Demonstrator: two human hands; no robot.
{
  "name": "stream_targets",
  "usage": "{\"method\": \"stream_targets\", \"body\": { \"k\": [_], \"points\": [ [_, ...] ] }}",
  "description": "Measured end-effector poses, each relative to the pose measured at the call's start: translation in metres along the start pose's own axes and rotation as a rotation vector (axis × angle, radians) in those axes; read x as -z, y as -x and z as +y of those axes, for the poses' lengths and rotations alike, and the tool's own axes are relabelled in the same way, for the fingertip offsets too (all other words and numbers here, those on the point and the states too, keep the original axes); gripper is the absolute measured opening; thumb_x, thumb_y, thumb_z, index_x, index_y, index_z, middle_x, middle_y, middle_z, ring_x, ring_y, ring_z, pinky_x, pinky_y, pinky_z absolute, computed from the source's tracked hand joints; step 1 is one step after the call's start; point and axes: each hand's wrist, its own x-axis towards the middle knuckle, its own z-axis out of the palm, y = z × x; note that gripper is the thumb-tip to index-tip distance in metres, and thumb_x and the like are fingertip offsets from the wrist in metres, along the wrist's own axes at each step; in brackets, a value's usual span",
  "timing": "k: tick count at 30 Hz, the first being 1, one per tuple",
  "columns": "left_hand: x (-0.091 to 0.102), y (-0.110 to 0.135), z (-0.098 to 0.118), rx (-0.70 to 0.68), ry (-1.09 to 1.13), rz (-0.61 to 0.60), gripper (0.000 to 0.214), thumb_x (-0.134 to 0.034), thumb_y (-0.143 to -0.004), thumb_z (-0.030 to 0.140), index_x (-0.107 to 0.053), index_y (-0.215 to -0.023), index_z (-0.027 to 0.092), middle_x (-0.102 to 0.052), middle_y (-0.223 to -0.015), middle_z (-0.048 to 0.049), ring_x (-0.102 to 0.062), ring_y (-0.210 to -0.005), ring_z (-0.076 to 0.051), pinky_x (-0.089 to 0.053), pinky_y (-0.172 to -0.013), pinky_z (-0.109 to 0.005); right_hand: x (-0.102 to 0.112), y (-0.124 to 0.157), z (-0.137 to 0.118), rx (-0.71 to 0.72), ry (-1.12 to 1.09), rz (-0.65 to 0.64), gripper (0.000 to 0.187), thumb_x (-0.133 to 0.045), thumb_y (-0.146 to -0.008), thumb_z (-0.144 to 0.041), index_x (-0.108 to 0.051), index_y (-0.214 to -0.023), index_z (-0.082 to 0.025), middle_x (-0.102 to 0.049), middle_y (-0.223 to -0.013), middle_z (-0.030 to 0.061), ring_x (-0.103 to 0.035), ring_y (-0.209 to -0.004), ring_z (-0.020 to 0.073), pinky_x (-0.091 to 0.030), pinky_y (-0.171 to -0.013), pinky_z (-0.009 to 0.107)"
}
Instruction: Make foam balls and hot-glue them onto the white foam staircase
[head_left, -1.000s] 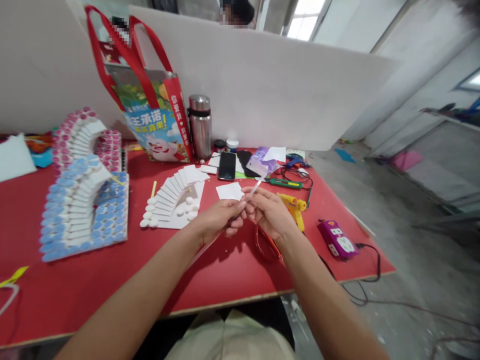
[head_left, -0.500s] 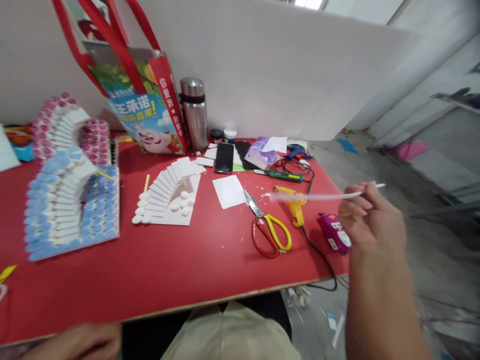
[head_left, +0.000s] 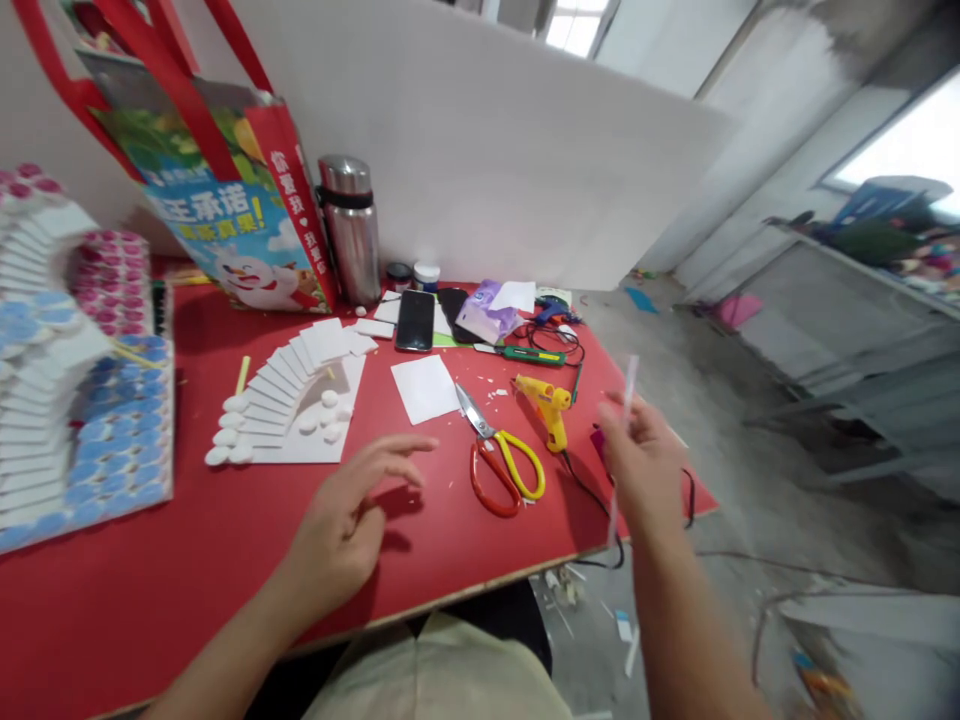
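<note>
1. I see the left hand [head_left: 349,520] between seven and eight o'clock, fingers [head_left: 394,447] loosely bent, pointing toward two.
2. The right hand [head_left: 643,455], near four, is curled into a pinch.
3. Both forearms [head_left: 247,628] are bare.

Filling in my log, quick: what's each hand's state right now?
Left hand: open, holding nothing, above the red tabletop.
Right hand: closed, holding a thin translucent stick.

Thin translucent stick [head_left: 631,376] in the right hand [head_left: 646,462], both ends free
</note>
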Motion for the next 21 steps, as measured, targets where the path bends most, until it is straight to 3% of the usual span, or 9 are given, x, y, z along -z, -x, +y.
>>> {"method": "stream_targets", "body": {
  "k": [2,4,7,10,13,17,19,21],
  "points": [
    [-0.02,-0.049,0.023,-0.055,0.082,-0.087,0.034,-0.044,-0.083,0.0,-0.068,-0.093,0.023,-0.075,-0.117,-0.0051,-0.07,-0.109,-0.02,-0.059,-0.085,-0.031,-0.014,0.003,0.018,-0.085,0.131,-0.014,0.057,-0.074,-0.075,-0.055,-0.074,-0.112,-0.011,-0.046,-0.057,-0.0071,-0.039,-0.049,0.0111,-0.032,-0.048,0.025],
    [-0.035,-0.074,0.026,-0.062,0.097,-0.186,0.03,-0.047,-0.086,0.004,-0.071,-0.089,0.021,-0.077,-0.102,-0.0056,-0.071,-0.099,-0.02,-0.057,-0.09,-0.033,-0.026,0.004,0.03,-0.064,0.276,-0.08,0.051,-0.071,-0.074,-0.054,-0.076,-0.099,-0.01,-0.052,-0.057,-0.0033,-0.044,-0.052,0.0139,-0.034,-0.051,0.027],
    [-0.056,-0.087,0.008,0.036,0.11,-0.241,0.029,-0.051,-0.087,0.008,-0.078,-0.089,0.02,-0.076,-0.088,-0.0057,-0.071,-0.083,-0.019,-0.055,-0.076,-0.028,-0.036,0.001,0.039,-0.002,0.378,-0.148,0.036,-0.069,-0.073,-0.048,-0.075,-0.08,-0.013,-0.059,-0.059,0.0022,-0.05,-0.057,0.0169,-0.034,-0.054,0.029],
    [-0.076,-0.092,-0.013,0.118,0.299,-0.172,0.024,-0.056,-0.089,0.013,-0.079,-0.089,0.018,-0.076,-0.085,-0.007,-0.072,-0.08,-0.018,-0.054,-0.074,-0.025,-0.038,-0.001,0.043,-0.005,0.366,-0.149,0.033,-0.069,-0.073,-0.047,-0.068,-0.066,-0.015,-0.056,-0.055,0.0022,-0.047,-0.054,0.0161,-0.031,-0.053,0.029],
    [-0.088,-0.092,-0.027,0.218,0.55,-0.116,0.022,-0.061,-0.096,0.028,-0.077,-0.102,0.015,-0.078,-0.1,-0.0125,-0.074,-0.086,-0.021,-0.056,-0.083,-0.031,-0.036,0.004,0.038,-0.005,0.329,-0.147,0.037,-0.067,-0.077,-0.051,-0.065,-0.065,-0.016,-0.052,-0.052,0.0,-0.044,-0.052,0.0145,-0.031,-0.051,0.028],
    [-0.09,-0.088,-0.032,0.288,0.661,-0.132,0.04,-0.068,-0.094,0.041,-0.073,-0.126,0.017,-0.074,-0.125,-0.0161,-0.07,-0.116,-0.026,-0.05,-0.104,-0.036,-0.036,0.02,0.011,-0.036,0.198,-0.162,0.039,-0.073,-0.077,-0.052,-0.059,-0.064,-0.018,-0.045,-0.053,-0.0041,-0.039,-0.052,0.0123,-0.03,-0.049,0.026],
    [-0.09,-0.088,-0.031,0.317,0.69,-0.129,0.044,-0.072,-0.092,0.043,-0.073,-0.128,0.019,-0.072,-0.131,-0.0152,-0.064,-0.127,-0.026,-0.045,-0.11,-0.036,-0.04,0.03,-0.007,-0.069,0.109,-0.23,0.038,-0.076,-0.075,-0.05,-0.057,-0.064,-0.019,-0.042,-0.054,-0.0052,-0.038,-0.052,0.0115,-0.03,-0.048,0.025],
    [-0.091,-0.089,-0.031,0.365,0.757,-0.111,0.045,-0.076,-0.088,0.044,-0.074,-0.125,0.019,-0.074,-0.128,-0.014,-0.065,-0.126,-0.026,-0.046,-0.109,-0.035,-0.049,0.041,-0.022,-0.101,0.023,-0.336,0.036,-0.076,-0.077,-0.048,-0.057,-0.067,-0.019,-0.042,-0.056,-0.0054,-0.038,-0.053,0.0112,-0.031,-0.049,0.024]
  ]
}}
